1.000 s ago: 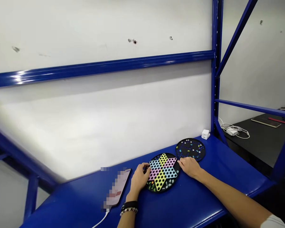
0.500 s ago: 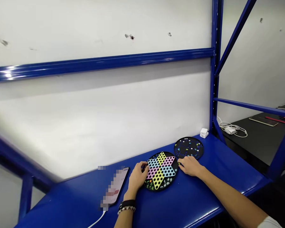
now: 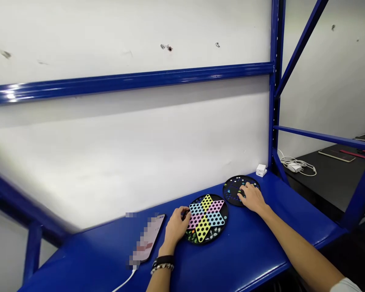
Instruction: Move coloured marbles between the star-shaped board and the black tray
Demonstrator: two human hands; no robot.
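A round black Chinese checkers board (image 3: 205, 217) with a yellow, pink and blue star full of holes lies on the blue shelf. Small green, orange and whitish pieces sit in its rim sections. My left hand (image 3: 179, 224) is curled at the board's left edge, fingers closed on the rim. Beyond it on the right lies a round black tray (image 3: 229, 194) scattered with small white, blue and yellow-green pieces. My right hand (image 3: 253, 198) hovers over or rests on this tray's right side, thumb and forefinger apart. No piece can be made out between those fingers.
A phone (image 3: 150, 239) with a white cable lies left of my left forearm. White charger blocks (image 3: 261, 170) stand in the back right corner. A white wall closes the back, and blue metal posts (image 3: 273, 121) rise on the right.
My right hand has moved from the right edge of the board, up and right, to the black tray. My left hand stays at the board's edge.
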